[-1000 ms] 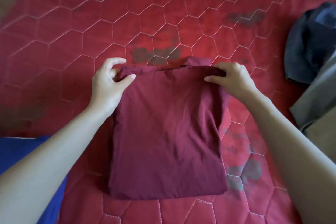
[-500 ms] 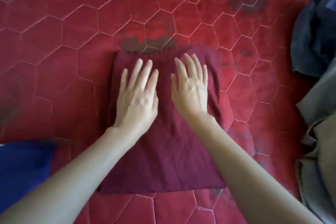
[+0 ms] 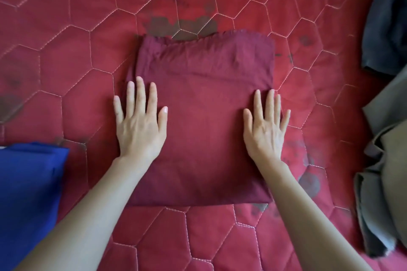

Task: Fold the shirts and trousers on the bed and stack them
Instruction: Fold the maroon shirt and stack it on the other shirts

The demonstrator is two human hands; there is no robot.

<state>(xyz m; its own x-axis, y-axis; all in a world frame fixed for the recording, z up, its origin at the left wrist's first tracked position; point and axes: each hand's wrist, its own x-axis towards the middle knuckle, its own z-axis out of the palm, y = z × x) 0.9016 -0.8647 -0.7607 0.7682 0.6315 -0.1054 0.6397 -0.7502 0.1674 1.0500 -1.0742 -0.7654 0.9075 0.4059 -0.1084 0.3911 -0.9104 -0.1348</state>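
Note:
A maroon garment (image 3: 202, 99), folded into a rough square, lies flat in the middle of the red quilted bed (image 3: 66, 55). My left hand (image 3: 141, 125) presses on its left edge with fingers straight and spread. My right hand (image 3: 265, 126) lies flat on its right edge, fingers straight as well. Neither hand holds anything. Both forearms reach in from the bottom of the view and hide the garment's lower corners in part.
A folded blue garment (image 3: 28, 193) sits at the lower left. On the right edge lie a dark grey garment (image 3: 387, 28) and, below it, a crumpled olive-grey garment (image 3: 389, 171). Dark worn patches mark the quilt.
My hands let go of the garment's far edge, pressed flat on its upper middle, then slid apart and toward me to its left and right edges.

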